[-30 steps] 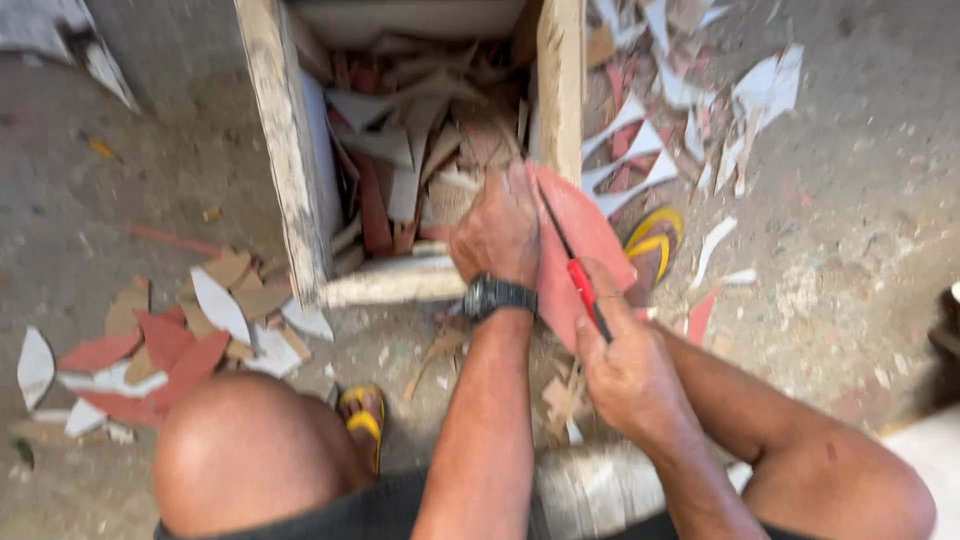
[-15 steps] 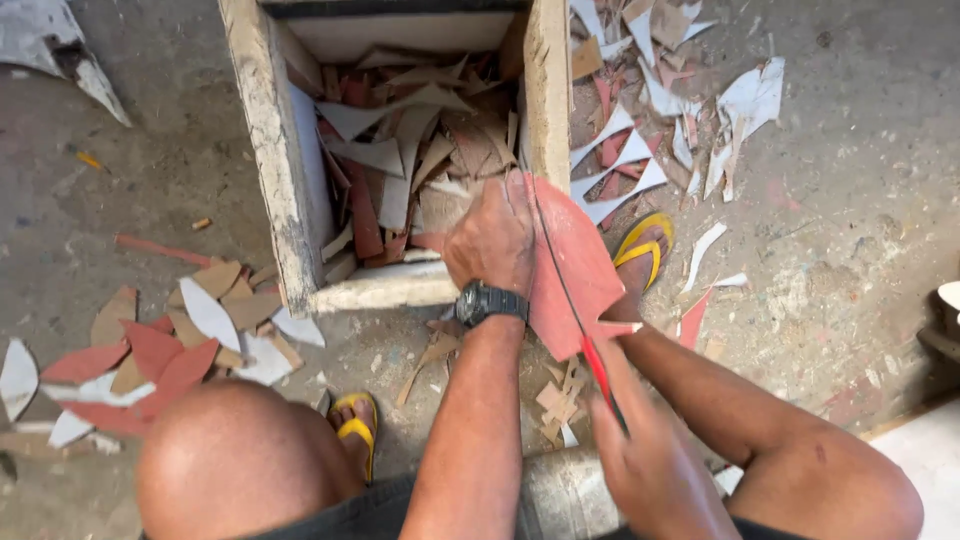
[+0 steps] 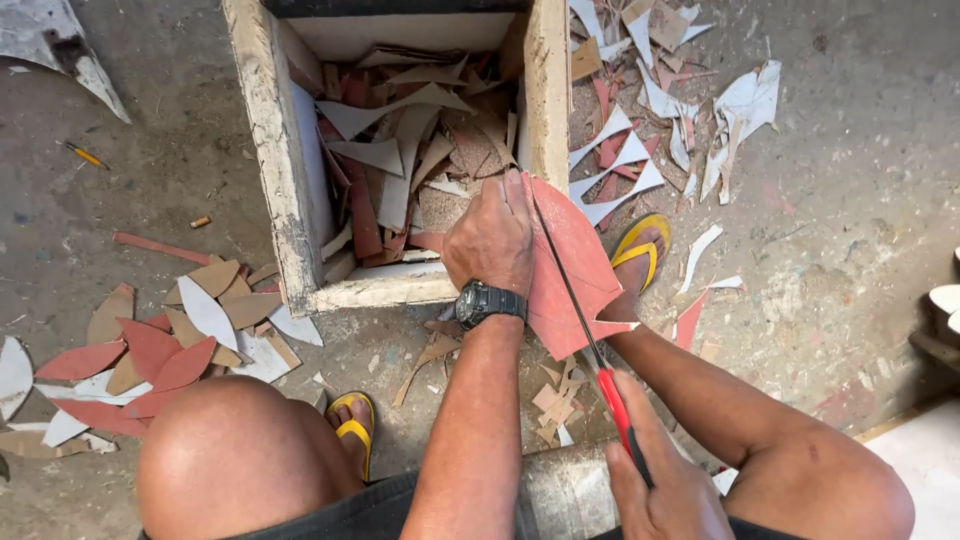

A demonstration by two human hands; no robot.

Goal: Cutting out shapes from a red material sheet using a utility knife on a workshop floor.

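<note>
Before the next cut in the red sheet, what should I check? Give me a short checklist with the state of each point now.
1. Left hand grips the red sheet firmly against the edge of the wooden box: ok.
2. Right hand holds the red-handled knife: ok.
3. Blade lies on the sheet along the cut line: ok.
4. Left fingers away from the blade: not ok, they sit close beside it.
5. Foot in the yellow sandal away from the sheet: not ok, it is just past the sheet's edge.
6. Blade sharpness: cannot tell.
</note>
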